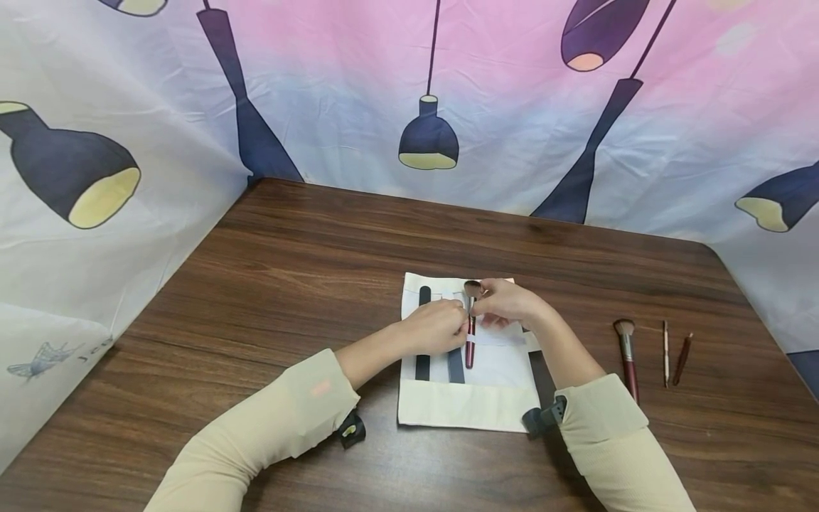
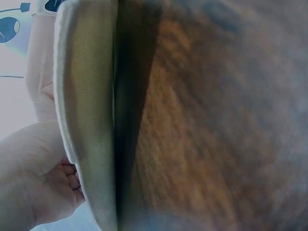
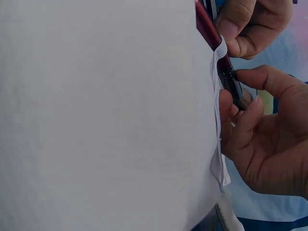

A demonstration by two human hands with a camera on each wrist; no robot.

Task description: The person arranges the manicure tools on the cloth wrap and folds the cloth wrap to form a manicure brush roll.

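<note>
A makeup brush [image 1: 470, 352] with a dark red handle lies over the white cloth brush roll [image 1: 502, 409], its bristles toward the far edge. Its handle runs through a white elastic band [image 3: 222, 49]. My right hand [image 1: 508, 302] pinches the brush at its metal collar, just below the bristles. My left hand [image 1: 438, 326] is at the handle's left side, fingers curled, thumb and forefinger pinching at the elastic band. Under the left hand, a black flat strip [image 1: 424, 366] and a dark grey-blue strip [image 1: 456, 366] lie on the roll, partly covered.
Right of the roll lie a larger red-handled brush [image 1: 627, 348], a thin pale stick [image 1: 666, 355] and a short dark red stick [image 1: 683, 359]. The brown wood table [image 1: 288, 284] meets a printed curtain [image 1: 358, 92] behind and at the left.
</note>
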